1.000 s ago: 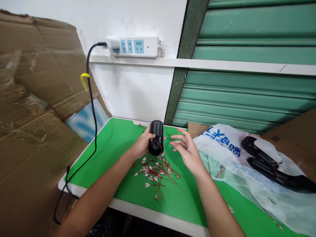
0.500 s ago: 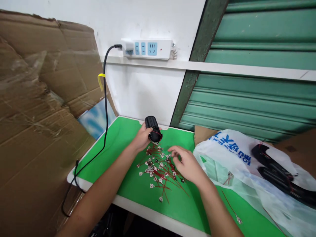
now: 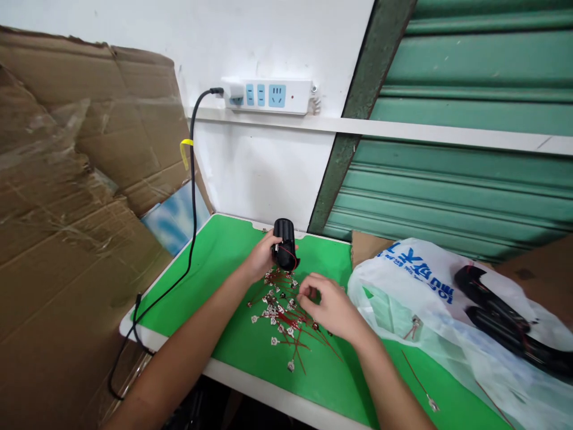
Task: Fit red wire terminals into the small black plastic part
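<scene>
My left hand (image 3: 263, 255) grips a black plastic housing (image 3: 285, 242) over the back of the green tabletop; a thin red wire curves along the housing's lower part. My right hand (image 3: 326, 301) hovers over the right side of a pile of small silvery parts with red wires (image 3: 280, 313). Its thumb and fingertips are bent together in a pinch, and whatever may be between them is too small to make out. The pile lies spread just below the housing.
A white plastic bag (image 3: 403, 275) with black curved parts (image 3: 501, 316) on it lies on the right. One wired part (image 3: 432, 404) rests near the front right. A black cable (image 3: 193, 197) hangs from the power strip (image 3: 277, 97) along the left. Cardboard (image 3: 67, 239) stands far left.
The housing in my left hand has shifted slightly right and down and is more upright. My right hand has moved a little left and down, its fingers drawn together. The view has tilted slightly.
</scene>
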A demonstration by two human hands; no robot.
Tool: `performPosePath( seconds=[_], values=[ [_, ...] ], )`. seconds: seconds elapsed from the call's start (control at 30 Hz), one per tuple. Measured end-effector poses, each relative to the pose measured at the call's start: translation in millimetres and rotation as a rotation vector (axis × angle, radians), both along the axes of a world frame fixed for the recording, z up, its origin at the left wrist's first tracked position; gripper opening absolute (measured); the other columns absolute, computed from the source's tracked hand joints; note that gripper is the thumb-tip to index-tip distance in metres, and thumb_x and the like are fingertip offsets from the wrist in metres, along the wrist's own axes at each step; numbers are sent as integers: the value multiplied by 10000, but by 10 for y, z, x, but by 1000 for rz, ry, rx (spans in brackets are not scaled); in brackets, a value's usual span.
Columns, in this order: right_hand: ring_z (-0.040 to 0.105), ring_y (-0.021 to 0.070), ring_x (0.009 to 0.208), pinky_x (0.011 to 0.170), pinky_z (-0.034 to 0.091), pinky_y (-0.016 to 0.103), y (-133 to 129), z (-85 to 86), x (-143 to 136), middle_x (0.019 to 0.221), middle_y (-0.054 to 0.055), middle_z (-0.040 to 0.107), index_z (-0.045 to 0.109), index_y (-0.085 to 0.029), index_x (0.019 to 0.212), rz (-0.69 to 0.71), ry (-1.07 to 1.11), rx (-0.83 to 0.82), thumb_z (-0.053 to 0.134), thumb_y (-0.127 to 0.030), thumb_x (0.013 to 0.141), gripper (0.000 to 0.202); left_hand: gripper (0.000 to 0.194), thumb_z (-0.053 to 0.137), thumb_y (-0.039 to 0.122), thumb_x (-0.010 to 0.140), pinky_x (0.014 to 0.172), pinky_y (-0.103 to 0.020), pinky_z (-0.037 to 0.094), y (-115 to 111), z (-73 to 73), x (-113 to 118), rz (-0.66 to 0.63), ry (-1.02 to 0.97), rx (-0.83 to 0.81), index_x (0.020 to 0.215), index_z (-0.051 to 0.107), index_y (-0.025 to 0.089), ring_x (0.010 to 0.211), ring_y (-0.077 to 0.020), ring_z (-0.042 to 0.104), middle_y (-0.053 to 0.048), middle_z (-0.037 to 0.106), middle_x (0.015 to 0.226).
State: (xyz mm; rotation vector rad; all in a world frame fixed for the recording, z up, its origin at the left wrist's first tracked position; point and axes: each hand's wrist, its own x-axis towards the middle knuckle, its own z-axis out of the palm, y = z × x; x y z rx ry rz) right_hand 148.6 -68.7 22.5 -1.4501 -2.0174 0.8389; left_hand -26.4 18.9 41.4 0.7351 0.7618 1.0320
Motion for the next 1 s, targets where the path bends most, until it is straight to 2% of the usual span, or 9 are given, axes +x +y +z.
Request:
performPosePath(
  seconds=[0.1, 0.2, 0.27, 0.4, 0.5, 0.57, 0.67, 0.83, 1.0],
  values=[
    [618, 184, 834, 756, 450, 306, 65, 38, 109, 859, 38, 667, 599, -189, 858, -45, 345, -26, 559, -333, 900, 156, 440, 571, 243, 772, 674, -332, 566, -8, -38, 10, -69, 16, -12, 1196, 498, 151, 859, -248, 704, -93, 670, 1012],
    [614, 188, 764, 699, 464, 309, 120, 54, 192, 841, 53, 684, 569, -194, 869, -158, 539, -23, 582, -439, 883, 246, 466, 569, 243, 784, 648, -325, 563, -35, -77, 43, -139, 39, -22, 1233, 501, 142, 822, -251, 714, -109, 678, 1046],
    [600, 193, 785, 668, 449, 299, 135, 55, 214, 884, 68, 672, 602, -193, 845, -272, 511, 92, 608, -443, 857, 250, 482, 555, 241, 808, 623, -313, 557, -63, -90, 78, -171, 57, -36, 1276, 496, 139, 781, -244, 717, -113, 682, 1043],
    [574, 226, 948, 784, 442, 333, 111, 66, 195, 945, 74, 622, 724, -218, 818, -433, 277, 415, 662, -393, 839, 187, 474, 500, 260, 904, 575, -274, 534, -120, -93, 140, -211, 114, -40, 1358, 487, 126, 720, -216, 712, -121, 690, 1030],
    [514, 164, 672, 646, 413, 296, 81, 81, 163, 686, 15, 535, 720, -209, 850, -396, 305, 393, 637, -383, 879, 195, 456, 484, 269, 941, 577, -256, 528, -135, -105, 164, -223, 137, -35, 1376, 491, 132, 706, -197, 707, -115, 696, 1025],
    [508, 145, 583, 579, 405, 277, 71, 86, 143, 625, -3, 550, 682, -192, 874, -337, 416, 317, 610, -392, 904, 215, 447, 493, 272, 947, 596, -256, 532, -133, -123, 171, -220, 139, -32, 1371, 499, 131, 705, -191, 704, -112, 700, 1019],
    [660, 179, 707, 660, 491, 290, 68, 81, 128, 778, 52, 707, 656, -184, 905, -304, 531, 267, 627, -415, 903, 232, 453, 525, 287, 944, 625, -257, 531, -127, -155, 175, -217, 144, -18, 1366, 513, 123, 710, -190, 700, -113, 708, 1002],
    [723, 228, 923, 764, 545, 325, 58, 65, 145, 978, 92, 748, 660, -198, 999, -304, 583, 242, 667, -406, 886, 236, 487, 554, 335, 944, 658, -280, 536, -128, -193, 171, -243, 155, 9, 1382, 512, 126, 753, -207, 707, -131, 708, 1069],
    [722, 215, 793, 734, 559, 342, 40, 84, 136, 899, 81, 750, 684, -197, 932, -364, 587, 290, 625, -423, 914, 235, 530, 630, 384, 906, 671, -295, 533, -143, -225, 174, -274, 141, 24, 1359, 523, 129, 769, -222, 710, -136, 702, 1077]
  ],
)
